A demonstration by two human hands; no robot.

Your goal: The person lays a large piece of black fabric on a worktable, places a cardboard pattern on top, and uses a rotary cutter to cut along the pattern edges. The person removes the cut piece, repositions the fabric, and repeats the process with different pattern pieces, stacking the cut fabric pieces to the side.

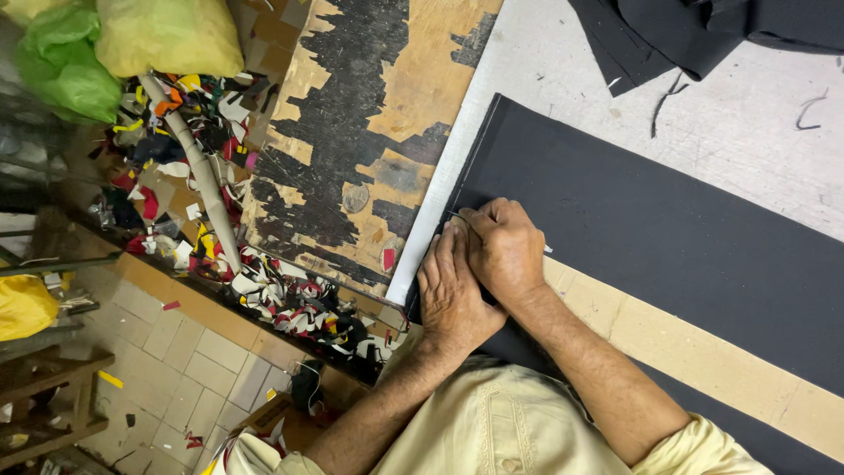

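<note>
A long sheet of black fabric lies flat on a white table. A tan cardboard strip rests on it as a straight edge. My left hand presses flat on the fabric near its corner, fingers together. My right hand lies partly over the left and pinches a thin marking tool whose tip touches the fabric beside the strip's end.
More black cloth is piled at the table's far edge. A worn wooden board sits beside the table. Coloured fabric scraps, a cardboard tube and green and yellow bags lie on the tiled floor.
</note>
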